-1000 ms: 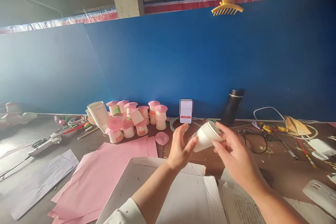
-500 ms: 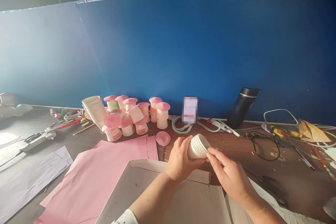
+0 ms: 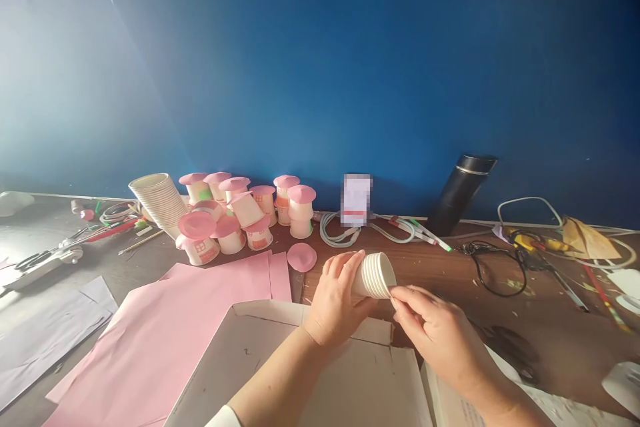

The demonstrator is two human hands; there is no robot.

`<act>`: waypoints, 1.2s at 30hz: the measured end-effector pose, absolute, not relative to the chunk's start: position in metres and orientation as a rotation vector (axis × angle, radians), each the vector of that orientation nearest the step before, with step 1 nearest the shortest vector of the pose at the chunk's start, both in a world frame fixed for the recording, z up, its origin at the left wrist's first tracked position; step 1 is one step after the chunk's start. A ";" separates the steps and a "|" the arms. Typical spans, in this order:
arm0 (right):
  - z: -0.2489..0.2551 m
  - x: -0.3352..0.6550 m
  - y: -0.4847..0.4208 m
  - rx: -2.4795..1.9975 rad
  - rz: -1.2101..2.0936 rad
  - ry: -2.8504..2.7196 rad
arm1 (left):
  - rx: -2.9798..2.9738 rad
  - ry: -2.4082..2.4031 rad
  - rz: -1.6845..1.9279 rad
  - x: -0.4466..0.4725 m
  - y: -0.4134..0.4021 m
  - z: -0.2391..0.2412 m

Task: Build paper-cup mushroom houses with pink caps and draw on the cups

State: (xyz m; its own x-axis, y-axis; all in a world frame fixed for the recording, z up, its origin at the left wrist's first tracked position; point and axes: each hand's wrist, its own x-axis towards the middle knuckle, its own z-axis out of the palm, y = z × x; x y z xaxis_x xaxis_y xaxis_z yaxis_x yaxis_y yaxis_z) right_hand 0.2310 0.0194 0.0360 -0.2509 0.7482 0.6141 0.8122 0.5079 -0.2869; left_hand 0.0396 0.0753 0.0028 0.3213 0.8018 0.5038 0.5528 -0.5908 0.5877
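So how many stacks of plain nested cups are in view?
2: the near stack, in the left hand with the right hand at its rim, and the far stack, just left of the pink-topped cups. More could be hidden.

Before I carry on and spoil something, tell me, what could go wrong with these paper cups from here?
The left hand grips a sideways stack of nested cups, with the right hand at its edge, so several might slip out together or a rim might bend. The pink-topped cups stand crowded, one tilted among them; a bump could topple some. The loose pink disc lies near the left hand and might get brushed or creased.
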 end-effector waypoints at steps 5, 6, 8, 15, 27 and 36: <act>0.031 0.229 0.021 -1.301 -0.105 -1.978 | 2.281 1.125 1.092 0.040 0.075 0.004; 0.030 0.228 0.022 -1.294 -0.102 -1.965 | 2.284 1.094 1.083 0.039 0.075 0.005; 0.027 0.227 0.023 -1.277 -0.087 -1.949 | 2.275 1.051 1.075 0.037 0.074 0.008; 0.010 0.228 0.025 -1.240 -0.085 -1.951 | 2.180 1.131 1.104 0.038 0.072 0.011; 0.013 0.233 0.017 -1.413 0.092 -1.636 | 2.097 1.386 1.195 0.038 0.077 0.012; 0.033 0.241 0.031 -1.098 1.156 -0.466 | 2.110 1.419 1.324 0.034 0.079 0.011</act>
